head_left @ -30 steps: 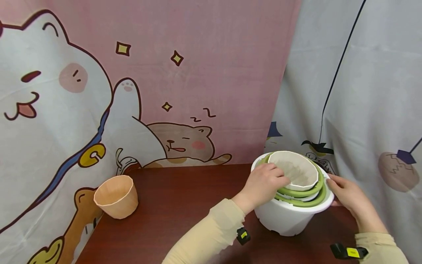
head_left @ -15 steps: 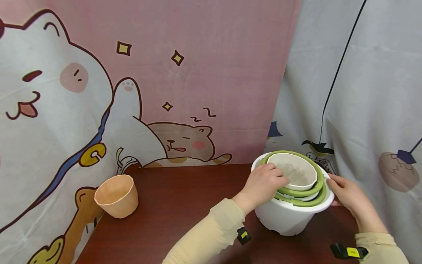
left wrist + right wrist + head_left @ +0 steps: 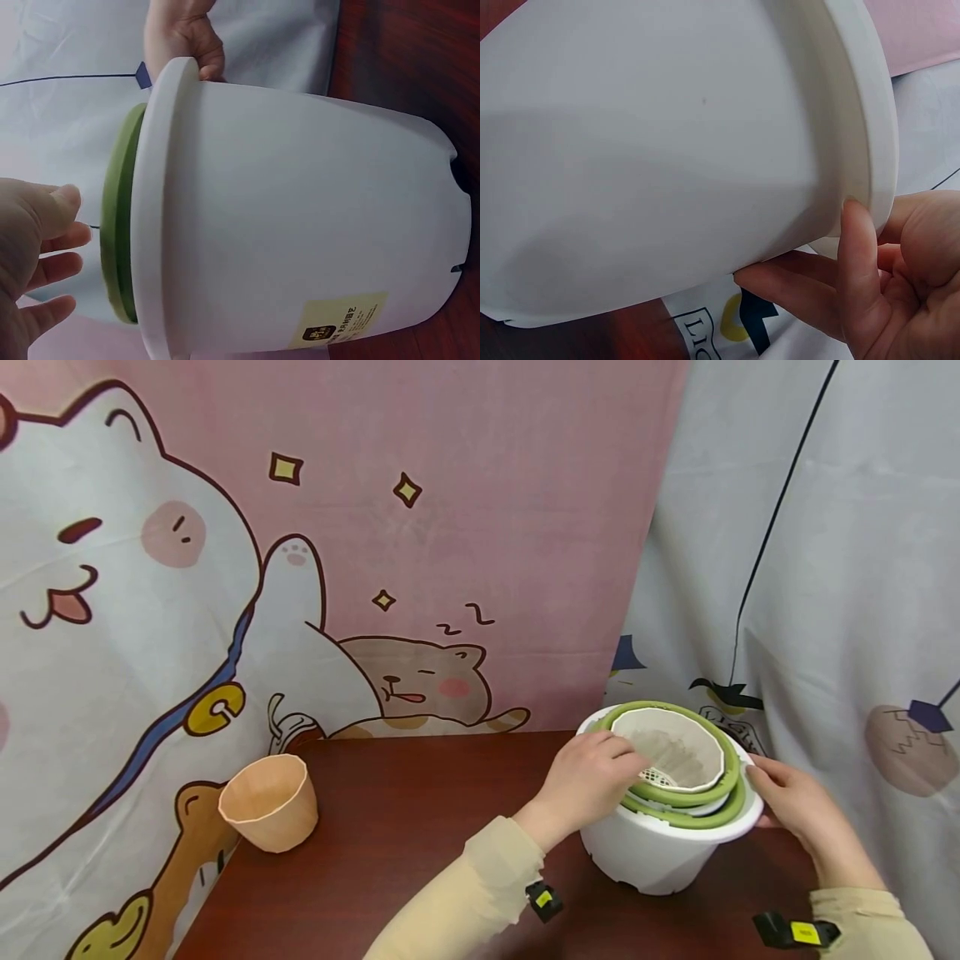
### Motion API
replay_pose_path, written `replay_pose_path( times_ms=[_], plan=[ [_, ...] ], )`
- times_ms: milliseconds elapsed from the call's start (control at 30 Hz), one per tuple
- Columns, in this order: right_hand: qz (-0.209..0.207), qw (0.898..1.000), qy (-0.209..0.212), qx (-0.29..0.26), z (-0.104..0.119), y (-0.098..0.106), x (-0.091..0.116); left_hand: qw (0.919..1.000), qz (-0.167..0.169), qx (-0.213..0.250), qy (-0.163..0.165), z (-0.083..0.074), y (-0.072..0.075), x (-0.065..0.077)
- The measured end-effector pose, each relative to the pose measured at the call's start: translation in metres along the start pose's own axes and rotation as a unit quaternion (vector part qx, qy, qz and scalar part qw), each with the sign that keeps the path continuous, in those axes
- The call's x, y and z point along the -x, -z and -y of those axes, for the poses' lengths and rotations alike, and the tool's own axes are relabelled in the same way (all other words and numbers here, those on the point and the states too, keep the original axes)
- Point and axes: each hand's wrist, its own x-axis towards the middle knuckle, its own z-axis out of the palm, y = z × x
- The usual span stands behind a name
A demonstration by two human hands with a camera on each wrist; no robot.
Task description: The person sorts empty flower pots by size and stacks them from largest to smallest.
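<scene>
At the right of the table stands a large white flowerpot (image 3: 651, 860) with smaller pots nested inside it. Two green rims (image 3: 716, 818) show in the stack, and the innermost is a cream pot (image 3: 693, 752) with a perforated bottom. My right hand (image 3: 791, 797) grips the white pot's outer rim, thumb on top and fingers underneath; the right wrist view shows its fingers (image 3: 859, 247) against the rim's underside. My left hand (image 3: 588, 777) hovers at the near left of the stack. In the left wrist view its loosely bent fingers (image 3: 60, 270) stand apart from the green rim, holding nothing.
A peach-coloured pot (image 3: 273, 810) stands alone near the table's left edge. Behind and beside the dark red-brown table (image 3: 420, 827) hang a pink cartoon cloth (image 3: 517, 527) and a pale grey cloth (image 3: 847, 568). A label (image 3: 341, 321) is stuck on the white flowerpot's side.
The cream pot has settled slightly lower in the stack, uncovering more of the green rim. My left hand has drawn back a little to the left from it. My right hand keeps its grip.
</scene>
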Motion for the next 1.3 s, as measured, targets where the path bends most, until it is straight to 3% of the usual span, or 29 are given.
replay_pose_path(
  times_ms=[400, 567, 933, 1300],
  plan=[
    [0.001, 1.0, 0.003, -0.009, 0.0, -0.001, 0.0, 0.9991, 0.014, 0.012, 0.039, 0.006, 0.011, 0.023],
    [0.001, 1.0, 0.003, -0.005, 0.0, 0.0, -0.001, 0.9973, 0.013, 0.038, 0.062, 0.009, 0.012, 0.037],
    [0.001, 1.0, 0.001, -0.002, 0.001, -0.001, -0.001, 0.9916, 0.043, 0.039, 0.116, 0.022, 0.011, 0.072],
    [-0.002, 1.0, 0.007, -0.002, 0.001, -0.001, -0.001, 0.9821, 0.059, 0.048, 0.172, 0.045, 0.013, 0.112]
  ],
)
